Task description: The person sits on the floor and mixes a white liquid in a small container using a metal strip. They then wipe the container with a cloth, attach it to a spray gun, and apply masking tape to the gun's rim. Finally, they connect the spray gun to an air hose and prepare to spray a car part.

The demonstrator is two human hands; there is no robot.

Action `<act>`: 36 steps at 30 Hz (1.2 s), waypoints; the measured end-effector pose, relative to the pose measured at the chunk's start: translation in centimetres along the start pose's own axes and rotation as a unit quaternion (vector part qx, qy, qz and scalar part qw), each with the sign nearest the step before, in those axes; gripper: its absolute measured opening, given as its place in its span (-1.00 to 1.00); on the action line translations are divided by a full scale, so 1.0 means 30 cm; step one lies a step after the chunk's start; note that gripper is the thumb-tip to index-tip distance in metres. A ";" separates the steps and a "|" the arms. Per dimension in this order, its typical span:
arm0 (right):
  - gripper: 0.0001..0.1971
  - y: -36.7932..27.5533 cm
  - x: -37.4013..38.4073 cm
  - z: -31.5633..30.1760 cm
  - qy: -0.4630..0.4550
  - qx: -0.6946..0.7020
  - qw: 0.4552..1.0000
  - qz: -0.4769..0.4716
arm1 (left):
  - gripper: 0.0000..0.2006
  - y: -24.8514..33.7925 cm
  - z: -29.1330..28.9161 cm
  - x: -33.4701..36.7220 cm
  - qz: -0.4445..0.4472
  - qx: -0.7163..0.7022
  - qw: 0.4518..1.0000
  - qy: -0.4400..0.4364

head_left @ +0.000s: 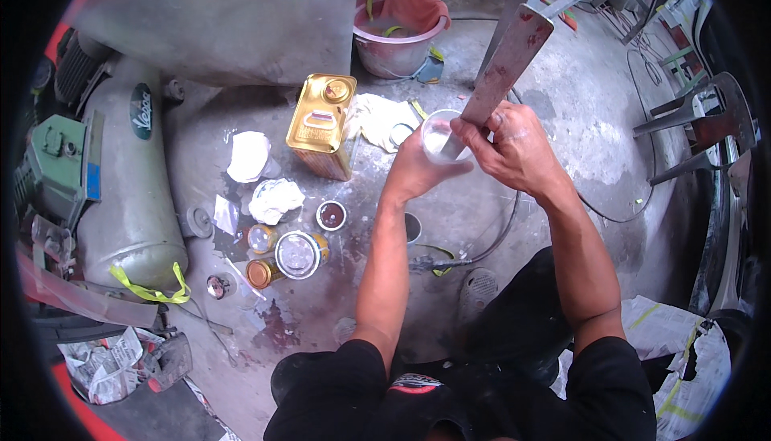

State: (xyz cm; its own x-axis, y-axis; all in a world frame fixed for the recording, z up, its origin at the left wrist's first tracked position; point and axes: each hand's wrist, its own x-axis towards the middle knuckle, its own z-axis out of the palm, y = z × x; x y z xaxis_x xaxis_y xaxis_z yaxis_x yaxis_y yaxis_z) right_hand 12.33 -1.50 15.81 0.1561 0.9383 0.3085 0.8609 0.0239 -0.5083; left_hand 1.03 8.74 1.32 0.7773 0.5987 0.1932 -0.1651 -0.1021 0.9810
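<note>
My left hand [419,169] is closed around a translucent cup [438,129] held in front of me. Inside the cup, the pale contents are too blurred to make out. Between the thumb and fingers of my right hand [520,148] is a flat metal stirring strip [511,63] with reddish stains. Its lower end dips into the cup, and its upper end slants up and to the right. Beyond my left hand, a gold rectangular tin [323,120] stands on the floor beside a whitish cloth [377,120].
Several small cans, among them a silver-lidded can [297,255], stand on the stained floor near crumpled white paper [275,200]. A grey compressor tank [128,176] lies at left. A pink bucket [401,47] sits at the back, a plastic chair [715,128] at right. A dark hose [502,236] crosses the floor.
</note>
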 end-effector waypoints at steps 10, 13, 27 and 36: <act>-0.83 -0.053 0.005 0.001 0.000 0.033 0.999 0.012 | -0.39 0.014 -0.026 -0.019 -0.001 -0.008 1.000 0.011; -0.84 -0.033 0.007 0.021 0.045 0.024 0.998 -0.022 | -0.39 0.029 -0.021 -0.026 0.002 0.007 1.000 0.018; -0.81 -0.061 0.004 0.005 0.010 0.045 0.998 0.047 | -0.35 0.030 -0.032 -0.037 0.007 0.024 1.000 0.003; -0.78 -0.043 0.010 0.025 0.082 -0.023 0.996 0.018 | -0.38 0.060 -0.040 -0.041 -0.036 0.048 0.998 0.021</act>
State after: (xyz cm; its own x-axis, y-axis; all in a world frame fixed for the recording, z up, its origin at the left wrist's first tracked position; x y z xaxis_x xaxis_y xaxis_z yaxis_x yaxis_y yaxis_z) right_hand 10.90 -0.98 15.96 0.2615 0.8692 0.4197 0.8738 -0.0285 -0.4855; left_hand -0.96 8.77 2.82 0.7585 0.6399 0.1234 -0.0497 -0.1320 0.9900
